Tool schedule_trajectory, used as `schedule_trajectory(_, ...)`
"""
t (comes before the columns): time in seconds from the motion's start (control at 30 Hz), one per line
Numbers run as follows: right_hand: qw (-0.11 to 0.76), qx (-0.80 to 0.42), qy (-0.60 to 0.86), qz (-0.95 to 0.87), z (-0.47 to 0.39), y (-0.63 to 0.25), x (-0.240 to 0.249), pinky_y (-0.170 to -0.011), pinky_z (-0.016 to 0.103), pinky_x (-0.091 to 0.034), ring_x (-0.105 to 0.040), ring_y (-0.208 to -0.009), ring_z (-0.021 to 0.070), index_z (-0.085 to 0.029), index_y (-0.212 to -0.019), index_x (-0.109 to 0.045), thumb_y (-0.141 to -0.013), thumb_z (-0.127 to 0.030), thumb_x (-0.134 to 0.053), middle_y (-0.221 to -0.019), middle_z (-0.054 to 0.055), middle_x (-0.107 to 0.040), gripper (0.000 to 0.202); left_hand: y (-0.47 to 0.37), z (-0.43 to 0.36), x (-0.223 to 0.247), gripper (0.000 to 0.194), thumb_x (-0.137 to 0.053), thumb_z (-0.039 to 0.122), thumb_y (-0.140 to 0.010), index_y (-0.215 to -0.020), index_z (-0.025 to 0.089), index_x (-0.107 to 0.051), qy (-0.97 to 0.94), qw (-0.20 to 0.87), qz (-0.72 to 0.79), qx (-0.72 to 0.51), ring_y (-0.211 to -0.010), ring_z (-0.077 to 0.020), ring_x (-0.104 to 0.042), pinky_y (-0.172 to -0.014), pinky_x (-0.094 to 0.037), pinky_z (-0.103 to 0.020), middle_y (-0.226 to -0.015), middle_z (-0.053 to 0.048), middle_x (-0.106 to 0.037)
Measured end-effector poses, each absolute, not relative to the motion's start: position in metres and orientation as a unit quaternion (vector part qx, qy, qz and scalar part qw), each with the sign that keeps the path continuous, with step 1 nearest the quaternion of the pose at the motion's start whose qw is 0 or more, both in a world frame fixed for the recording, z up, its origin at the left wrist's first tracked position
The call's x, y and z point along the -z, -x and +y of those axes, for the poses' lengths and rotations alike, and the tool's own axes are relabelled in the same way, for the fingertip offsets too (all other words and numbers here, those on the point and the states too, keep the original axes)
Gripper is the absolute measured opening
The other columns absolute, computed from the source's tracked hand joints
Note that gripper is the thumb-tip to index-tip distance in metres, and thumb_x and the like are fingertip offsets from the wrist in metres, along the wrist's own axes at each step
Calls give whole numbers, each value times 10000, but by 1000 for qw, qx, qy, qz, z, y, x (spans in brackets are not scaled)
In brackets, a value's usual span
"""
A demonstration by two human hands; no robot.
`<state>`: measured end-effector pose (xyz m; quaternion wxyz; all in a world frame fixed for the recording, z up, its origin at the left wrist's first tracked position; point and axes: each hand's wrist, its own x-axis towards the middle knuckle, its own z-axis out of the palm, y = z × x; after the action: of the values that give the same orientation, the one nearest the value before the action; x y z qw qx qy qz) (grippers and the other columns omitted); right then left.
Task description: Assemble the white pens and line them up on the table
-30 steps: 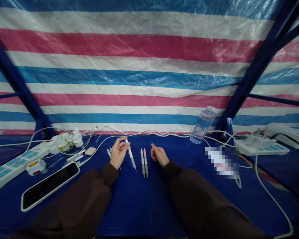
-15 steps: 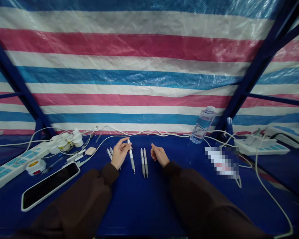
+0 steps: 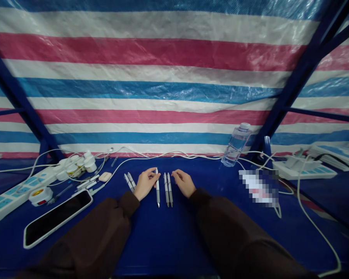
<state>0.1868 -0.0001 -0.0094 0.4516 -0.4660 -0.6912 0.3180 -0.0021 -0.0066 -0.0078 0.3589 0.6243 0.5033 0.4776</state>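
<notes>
My left hand (image 3: 146,183) pinches a white-and-grey pen (image 3: 158,193) near its upper end, its tip pointing toward me. Just right of that pen, two similar pens (image 3: 168,190) lie side by side on the blue table (image 3: 165,240). My right hand (image 3: 185,183) is beside the upper end of this pair, fingers curled together; whether they touch the nearer pen, or hold anything, I cannot make out. More white pens (image 3: 129,181) lie slanted to the left of my left hand, partly hidden behind it.
A phone (image 3: 58,219) lies at the left, close to a white power strip (image 3: 14,194) and an earphone case (image 3: 105,176). Cables (image 3: 189,156) run along the back. A clear bottle (image 3: 236,145) stands back right, near another power strip (image 3: 322,171) and a blurred-out item (image 3: 260,188).
My left hand has moved right with the pen, bringing it nearer the pair and more upright in view. My right hand has shifted slightly left toward the pair.
</notes>
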Motion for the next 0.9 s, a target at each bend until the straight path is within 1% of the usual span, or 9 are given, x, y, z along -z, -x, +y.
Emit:
schedule_trajectory(0.13,443,-284,473,-706,5,-188,18,-516,230,-371,-454,-520,122,-195,-781,-616,-824,-398,-448,-572,-16,-528,267,-3,-7,12,427,-604,412,-716,-1022,113,-608,-638,341,525,-449,-471,-127,-559,-493,-442,-252,-689,-18,-627)
schedule_trajectory(0.27,435,-269,460,-726,8,-188,24,-607,252,-419,-530,-591,143,-197,-829,-666,-831,-366,-445,-664,13,-622,278,-5,-5,14,336,-602,380,-705,-915,124,-653,-655,295,544,-433,-590,-153,-582,-554,-438,-259,-748,-41,-634)
schedule_trajectory(0.4,425,-271,451,-737,7,-187,23,-653,273,-445,-575,-647,167,-203,-857,-691,-835,-355,-442,-715,29,-662,293,-7,-4,11,246,-611,327,-684,-821,134,-678,-674,240,558,-421,-550,-144,-525,-537,-389,-252,-614,-10,-575)
schedule_trajectory(0.53,420,-273,451,-738,6,-187,21,-647,277,-457,-592,-657,176,-205,-869,-699,-827,-337,-450,-741,29,-680,285,-11,-2,7,111,-616,242,-664,-691,149,-672,-695,195,562,-404,-499,-125,-466,-524,-327,-242,-498,17,-510)
schedule_trajectory(0.6,415,-275,449,-742,5,-188,20,-644,280,-460,-599,-663,180,-208,-869,-702,-829,-333,-447,-758,28,-686,287,-13,0,6,107,-600,224,-678,-697,146,-671,-699,201,563,-391,-467,-117,-452,-515,-313,-241,-467,27,-496)
schedule_trajectory(0.8,415,-279,449,-741,5,-188,21,-687,302,-473,-622,-697,199,-232,-869,-710,-830,-325,-459,-784,30,-696,270,-15,-1,5,219,-578,233,-704,-877,134,-671,-685,208,568,-407,-477,-142,-510,-527,-356,-251,-483,20,-548)
schedule_trajectory(0.9,417,-284,446,-739,6,-187,22,-694,308,-474,-625,-705,203,-237,-873,-712,-826,-322,-465,-796,29,-699,264,-14,-2,6,229,-563,251,-724,-890,134,-670,-692,211,565,-397,-476,-147,-525,-520,-360,-251,-493,10,-568)
